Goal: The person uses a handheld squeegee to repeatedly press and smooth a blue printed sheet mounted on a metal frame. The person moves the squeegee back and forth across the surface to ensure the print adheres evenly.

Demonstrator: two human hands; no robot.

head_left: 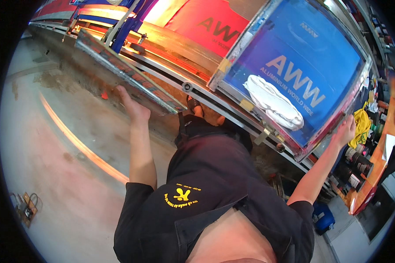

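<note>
A small brown device [29, 206] with a cord lay on the grey floor [81, 184] at the far left, and a curved streak of orange light crossed that floor. Next came a long flat bar [126, 74] with a silvery lower edge, slanting down to the right in front of the table's near edge. The left hand [135, 106] was at the bar's lower edge, one digit pointing up toward it; the rest of the fingers were hidden behind the bar, so how tightly they closed on it could not be told.

Past the bar, a red cloth [206, 27] with dark lettering lay flat on the table, back from its near metal rail [226, 109], under a warm glow. To its right stood the screen frame [229, 57], its blue mesh [311, 52] bearing pale lettering. A thick white mound of paste [274, 103] sat on the mesh, near the frame's near edge and left of its near right corner.

The right hand [346, 130] was just beside the frame's right edge, fingers curled in; whether they had hold of it could not be told. Beyond were a yellow cloth [360, 125] and dark jars [357, 161].
</note>
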